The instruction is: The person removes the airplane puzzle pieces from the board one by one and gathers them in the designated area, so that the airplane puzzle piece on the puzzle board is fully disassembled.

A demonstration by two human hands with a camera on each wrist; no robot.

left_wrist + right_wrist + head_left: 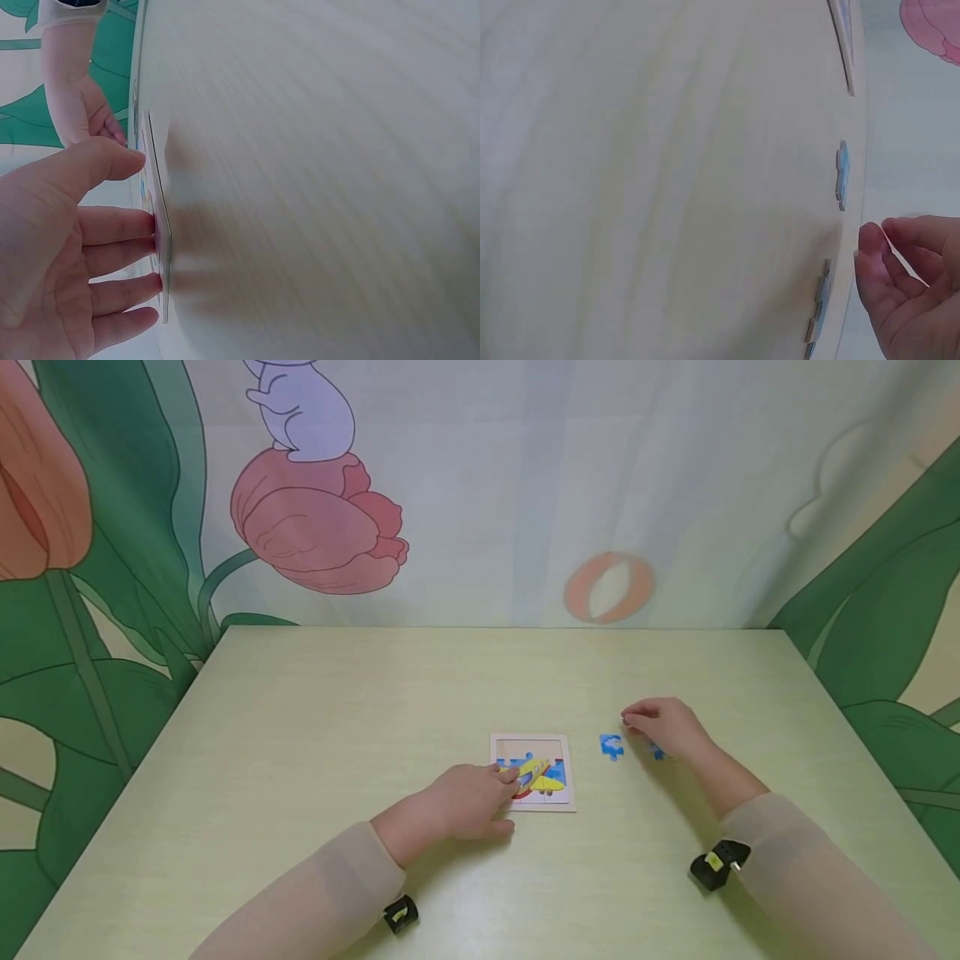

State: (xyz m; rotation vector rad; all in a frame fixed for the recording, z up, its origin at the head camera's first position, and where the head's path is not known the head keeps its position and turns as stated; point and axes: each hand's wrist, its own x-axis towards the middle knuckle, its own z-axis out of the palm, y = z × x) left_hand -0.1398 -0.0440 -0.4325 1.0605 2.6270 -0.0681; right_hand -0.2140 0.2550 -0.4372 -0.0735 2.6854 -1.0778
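A small square jigsaw puzzle in a pale frame shows a yellow plane on blue, with bare backing along its top strip. The left hand rests its fairly straight fingers on the puzzle's left part. In the left wrist view the fingertips meet the tray's face. To the right lies a loose blue-and-white puzzle piece. The right hand is above the table beside it, thumb and fingertips drawn together; I cannot tell whether they pinch anything. Another blue piece is partly hidden under that hand.
The pale wood-grain table reaches back to a printed curtain with flowers and a rabbit. Dark wrist cameras sit under the left sleeve and the right sleeve.
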